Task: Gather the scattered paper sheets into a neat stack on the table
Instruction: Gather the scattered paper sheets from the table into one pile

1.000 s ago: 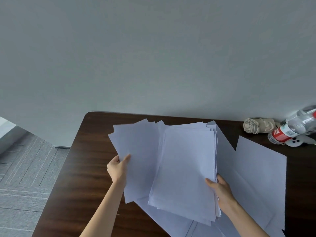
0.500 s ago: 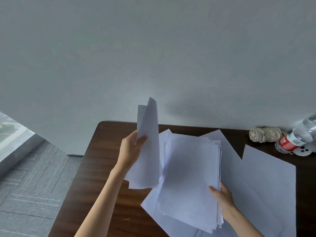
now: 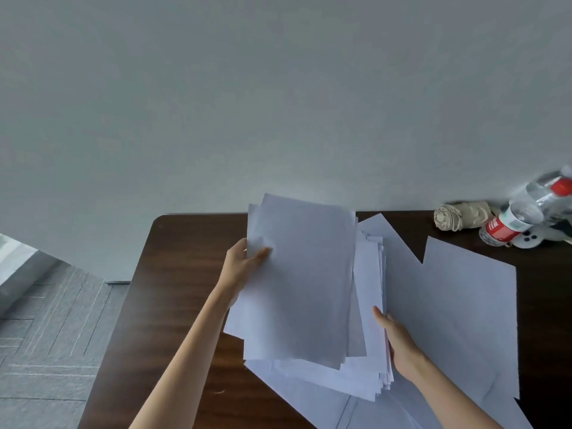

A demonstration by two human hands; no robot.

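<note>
Paper: one stack [image 3: 368,280], two hands [image 3: 244,264] [image 3: 399,345].

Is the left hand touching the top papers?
Touching. The head view shows the left hand pinching the top sheets at their left edge, thumb on top.

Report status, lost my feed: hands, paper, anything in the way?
Left hand pinches a few sheets above the stack. Right hand grips the stack's right edge. Loose sheets lie to the right; bottles far corner, clear.
</note>
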